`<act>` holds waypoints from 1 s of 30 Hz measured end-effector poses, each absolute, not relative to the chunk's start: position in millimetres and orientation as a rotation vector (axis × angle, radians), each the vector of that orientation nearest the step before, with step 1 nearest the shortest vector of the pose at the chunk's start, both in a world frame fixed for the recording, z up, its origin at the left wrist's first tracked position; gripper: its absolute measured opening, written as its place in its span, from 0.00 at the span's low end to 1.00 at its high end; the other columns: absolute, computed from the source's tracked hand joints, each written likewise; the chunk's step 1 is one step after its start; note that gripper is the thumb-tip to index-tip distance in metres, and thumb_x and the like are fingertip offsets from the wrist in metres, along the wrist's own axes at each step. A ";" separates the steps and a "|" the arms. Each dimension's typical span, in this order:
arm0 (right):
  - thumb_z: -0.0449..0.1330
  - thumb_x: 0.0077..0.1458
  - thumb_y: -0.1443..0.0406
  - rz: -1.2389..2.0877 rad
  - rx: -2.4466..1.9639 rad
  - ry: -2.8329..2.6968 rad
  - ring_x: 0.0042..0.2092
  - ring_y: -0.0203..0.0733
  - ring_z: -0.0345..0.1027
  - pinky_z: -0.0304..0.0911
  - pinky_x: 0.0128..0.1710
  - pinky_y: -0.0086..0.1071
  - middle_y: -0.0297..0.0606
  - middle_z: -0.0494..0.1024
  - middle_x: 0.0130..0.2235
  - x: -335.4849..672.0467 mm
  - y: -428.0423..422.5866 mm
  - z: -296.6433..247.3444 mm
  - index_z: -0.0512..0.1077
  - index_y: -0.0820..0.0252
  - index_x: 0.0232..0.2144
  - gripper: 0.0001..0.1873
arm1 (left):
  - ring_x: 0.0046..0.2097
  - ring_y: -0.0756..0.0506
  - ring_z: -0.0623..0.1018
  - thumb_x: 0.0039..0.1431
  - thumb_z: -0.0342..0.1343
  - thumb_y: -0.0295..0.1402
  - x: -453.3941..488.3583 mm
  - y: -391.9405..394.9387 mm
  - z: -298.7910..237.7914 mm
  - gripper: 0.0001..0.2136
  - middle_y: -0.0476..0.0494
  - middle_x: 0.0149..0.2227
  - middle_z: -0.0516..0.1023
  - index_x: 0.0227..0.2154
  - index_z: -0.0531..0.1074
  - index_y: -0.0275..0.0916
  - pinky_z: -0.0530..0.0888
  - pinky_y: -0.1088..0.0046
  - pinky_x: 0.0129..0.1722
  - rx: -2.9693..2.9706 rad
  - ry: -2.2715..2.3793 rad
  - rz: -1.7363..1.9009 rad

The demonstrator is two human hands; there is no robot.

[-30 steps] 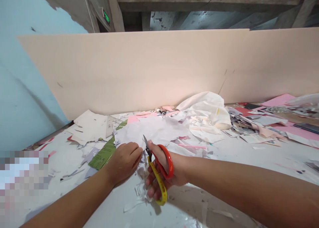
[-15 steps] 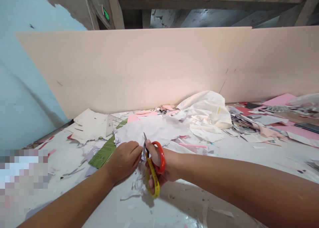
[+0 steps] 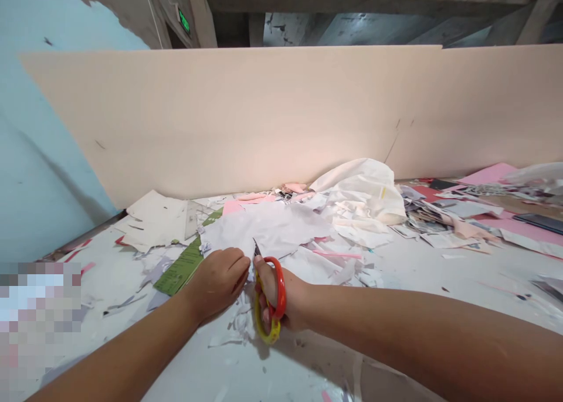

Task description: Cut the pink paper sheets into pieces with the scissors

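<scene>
My right hand (image 3: 281, 299) grips a pair of scissors (image 3: 269, 296) with one red and one yellow handle loop, thumb through the red loop. The blades point away from me into a crumpled white sheet of paper (image 3: 264, 229) on the table. My left hand (image 3: 217, 285) lies curled, palm down, on the near edge of that sheet, just left of the blades, fingers closed on the paper. Small white cuttings (image 3: 235, 326) lie under and between both hands.
A green printed sheet (image 3: 182, 267) lies left of my left hand. White paper pieces (image 3: 153, 220) sit at the back left, a crumpled white heap (image 3: 365, 197) behind, pink sheets (image 3: 488, 176) and paper scraps to the right. A tall beige board (image 3: 281, 115) stands along the table's far edge.
The scissor handles have closed together, and my right hand has shifted slightly forward and left. The left hand has stayed on the paper.
</scene>
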State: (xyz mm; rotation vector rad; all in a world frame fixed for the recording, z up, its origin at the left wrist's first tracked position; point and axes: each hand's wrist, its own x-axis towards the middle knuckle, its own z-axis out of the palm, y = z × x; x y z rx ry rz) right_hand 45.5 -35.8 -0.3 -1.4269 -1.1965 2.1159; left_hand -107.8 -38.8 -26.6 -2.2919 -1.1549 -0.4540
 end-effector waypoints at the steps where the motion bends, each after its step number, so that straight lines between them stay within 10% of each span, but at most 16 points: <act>1: 0.36 0.56 0.49 2.131 -1.428 -1.208 0.11 0.30 0.50 0.50 0.12 0.24 0.26 0.56 0.13 46.6 -34.5 0.1 0.56 0.60 0.25 0.23 | 0.26 0.48 0.63 0.55 0.43 0.28 -107.9 -38.6 -26.9 0.09 0.47 0.23 0.64 0.22 0.64 0.38 0.60 0.71 0.26 -2.298 -1.161 -0.454; 11: 0.34 0.43 0.36 2.581 -1.158 -1.430 0.22 0.43 0.69 0.63 0.20 0.34 0.42 0.70 0.24 84.9 -24.3 31.4 0.55 0.62 0.27 0.35 | 0.29 0.47 0.67 0.56 0.42 0.29 -121.2 -28.9 -27.5 0.08 0.46 0.26 0.65 0.26 0.64 0.37 0.64 0.70 0.30 -2.109 -1.449 -0.536; 30: 0.34 0.49 0.41 2.220 -1.525 -1.629 0.14 0.34 0.62 0.59 0.14 0.25 0.35 0.64 0.14 199.1 -33.8 45.2 0.62 0.62 0.16 0.35 | 0.32 0.45 0.68 0.52 0.45 0.26 -44.8 -28.8 -7.5 0.07 0.44 0.28 0.69 0.25 0.68 0.39 0.64 0.68 0.30 -2.407 -1.438 -0.359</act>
